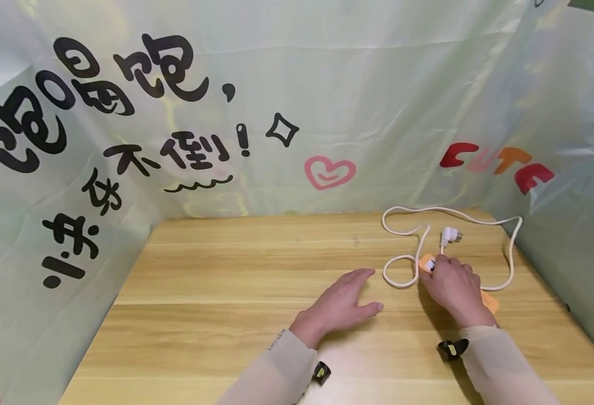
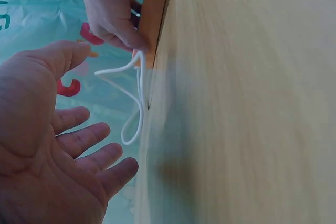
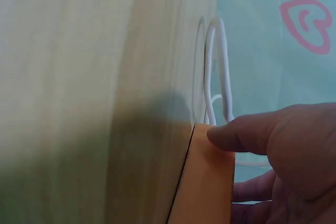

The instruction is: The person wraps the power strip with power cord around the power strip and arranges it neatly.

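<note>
An orange power strip [image 1: 490, 302] lies on the right part of the table, mostly covered by my right hand [image 1: 454, 287]. That hand grips the strip from above, its thumb [image 3: 231, 134] against the near long side and the other fingers over the far side. A white cord [image 1: 512, 253] loops around behind the strip. Just beyond my right fingers lies the white plug [image 1: 449, 236], prongs pointing right. My left hand [image 1: 340, 304] is held over the table left of the strip, fingers and thumb spread apart, holding nothing; the left wrist view shows its palm [image 2: 47, 166].
The wooden table [image 1: 216, 315] is bounded at the back and sides by a pale printed cloth [image 1: 378, 101] with lettering and a pink heart [image 1: 329, 172]. A small cord loop [image 1: 401, 284] lies between my two hands. Dark wrist cameras [image 1: 451, 350] are strapped on both wrists.
</note>
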Tool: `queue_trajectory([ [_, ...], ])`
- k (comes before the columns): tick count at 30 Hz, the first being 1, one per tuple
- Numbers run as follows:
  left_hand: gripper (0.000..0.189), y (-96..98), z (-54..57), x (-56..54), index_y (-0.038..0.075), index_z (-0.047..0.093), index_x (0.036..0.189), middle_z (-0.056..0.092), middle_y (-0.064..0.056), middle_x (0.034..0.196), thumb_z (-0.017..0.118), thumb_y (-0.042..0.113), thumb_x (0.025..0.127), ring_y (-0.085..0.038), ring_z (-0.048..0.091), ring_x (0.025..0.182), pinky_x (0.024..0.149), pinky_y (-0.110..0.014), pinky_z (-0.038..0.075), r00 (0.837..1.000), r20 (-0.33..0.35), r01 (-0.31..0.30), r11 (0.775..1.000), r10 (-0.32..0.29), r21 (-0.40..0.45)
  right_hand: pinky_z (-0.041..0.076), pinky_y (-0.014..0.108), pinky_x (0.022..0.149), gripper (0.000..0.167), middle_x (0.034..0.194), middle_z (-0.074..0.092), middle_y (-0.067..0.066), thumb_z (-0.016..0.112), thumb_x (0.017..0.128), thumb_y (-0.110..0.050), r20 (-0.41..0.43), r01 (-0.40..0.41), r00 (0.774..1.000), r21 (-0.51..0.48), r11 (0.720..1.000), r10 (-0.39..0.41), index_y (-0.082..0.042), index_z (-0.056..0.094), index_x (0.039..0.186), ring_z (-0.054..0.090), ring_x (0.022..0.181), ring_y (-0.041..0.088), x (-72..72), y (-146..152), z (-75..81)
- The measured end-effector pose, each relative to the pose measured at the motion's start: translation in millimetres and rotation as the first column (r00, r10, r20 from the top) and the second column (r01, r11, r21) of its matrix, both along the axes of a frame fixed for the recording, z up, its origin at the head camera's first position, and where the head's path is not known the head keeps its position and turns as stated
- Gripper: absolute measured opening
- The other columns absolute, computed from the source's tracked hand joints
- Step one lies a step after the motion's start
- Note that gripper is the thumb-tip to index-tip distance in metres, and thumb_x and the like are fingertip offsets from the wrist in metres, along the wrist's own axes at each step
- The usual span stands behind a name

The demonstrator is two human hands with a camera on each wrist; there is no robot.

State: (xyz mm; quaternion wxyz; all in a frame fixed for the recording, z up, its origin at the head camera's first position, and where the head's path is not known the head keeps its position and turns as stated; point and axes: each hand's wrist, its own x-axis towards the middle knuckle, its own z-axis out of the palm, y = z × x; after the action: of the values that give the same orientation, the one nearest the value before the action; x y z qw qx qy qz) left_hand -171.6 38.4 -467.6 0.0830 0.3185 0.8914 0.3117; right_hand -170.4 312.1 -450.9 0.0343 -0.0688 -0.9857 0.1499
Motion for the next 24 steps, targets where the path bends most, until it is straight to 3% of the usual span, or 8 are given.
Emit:
queue_trajectory([
  [8,0.077,5.4,-5.4,-0.1,0.02,0.035,0.164,0.042,0.001,0.166,0.064,0.053,0.102,-0.018,0.041,0.153,0.124,-0.034,0.035,1.0,0.0,0.004,1.0,-0.004,-0.01,0.044,0.065,0.069,0.051,0.1,0.06,0.035,0.071,0.096,-0.038,0.073,-0.003,0.997,-0.003,1.0,0.003,0.011,0.062,0.105,0.056,0.091,0.057,-4.6,-1,-1.8],
  [16,0.08,5.2,-0.5,-2.4,0.021,0.032,0.165,0.04,-0.002,0.168,0.068,0.05,0.1,-0.019,0.041,0.153,0.124,-0.035,0.035,1.0,-0.017,0.004,1.0,-0.004,0.011,0.043,0.044,0.053,0.062,0.076,0.058,0.022,0.072,0.092,-0.037,-0.011,-0.006,1.0,-0.111,0.994,0.005,0.014,0.043,0.111,0.057,0.065,0.034,-0.2,-18,-2.0],
  [24,0.07,3.9,7.5,-6.6,0.018,0.04,0.159,0.049,-0.002,0.161,0.07,0.041,0.101,-0.021,0.049,0.146,0.119,-0.037,0.042,0.997,-0.071,-0.036,0.999,0.037,0.008,0.044,0.044,0.052,0.058,0.071,0.061,0.015,0.075,0.092,-0.035,-0.088,-0.094,0.993,-0.157,0.983,0.081,0.009,0.042,0.111,0.056,0.059,0.028,8.7,-43,12.4],
])
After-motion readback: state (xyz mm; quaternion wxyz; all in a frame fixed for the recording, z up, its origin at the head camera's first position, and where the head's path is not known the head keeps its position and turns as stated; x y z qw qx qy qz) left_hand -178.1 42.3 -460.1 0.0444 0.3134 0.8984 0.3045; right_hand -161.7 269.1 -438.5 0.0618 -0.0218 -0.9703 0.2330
